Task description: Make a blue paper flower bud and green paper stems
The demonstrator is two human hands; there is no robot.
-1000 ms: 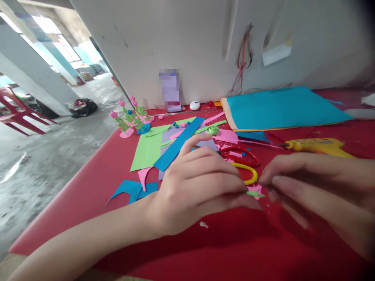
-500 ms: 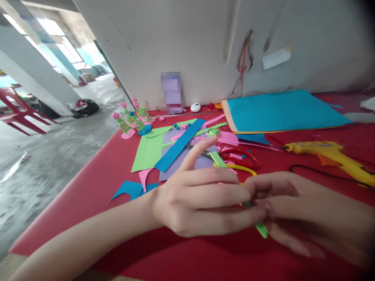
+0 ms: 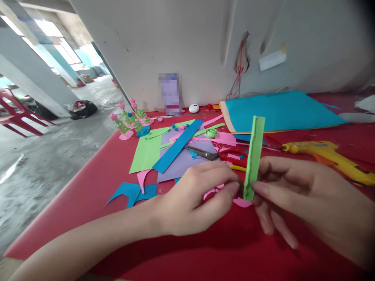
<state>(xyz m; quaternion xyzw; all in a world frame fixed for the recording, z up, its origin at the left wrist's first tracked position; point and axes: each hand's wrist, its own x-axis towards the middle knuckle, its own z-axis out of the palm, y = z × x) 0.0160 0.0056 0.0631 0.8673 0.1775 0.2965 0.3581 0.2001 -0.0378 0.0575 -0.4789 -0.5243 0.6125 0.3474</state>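
Note:
A folded strip of light green paper (image 3: pixel 254 160) stands nearly upright in front of me, its long edge slightly ragged. My right hand (image 3: pixel 287 191) pinches its lower end between thumb and fingers, the other fingers hanging loosely below. Just left of the strip's lower end is my left hand (image 3: pixel 202 199), its fingers curled in and the thumb close to the index finger. Whether anything sits between those fingertips is hidden. Behind the hands lie red-handled scissors (image 3: pixel 208 154) and part of a yellow handle (image 3: pixel 237 168).
Beyond are a coiled green paper roll (image 3: pixel 211 133), a blue strip (image 3: pixel 178 146), green sheet (image 3: pixel 149 150) and purple sheet (image 3: pixel 172 171). A yellow glue gun (image 3: pixel 325 152) lies right, blue sheets (image 3: pixel 281 111) behind. Paper flowers (image 3: pixel 129 119) stand at the back left table edge.
The hands have come apart from being overlapped. The green strip, mostly hidden before, now stands upright in my right hand. My left index finger, stretched out before, has curled in.

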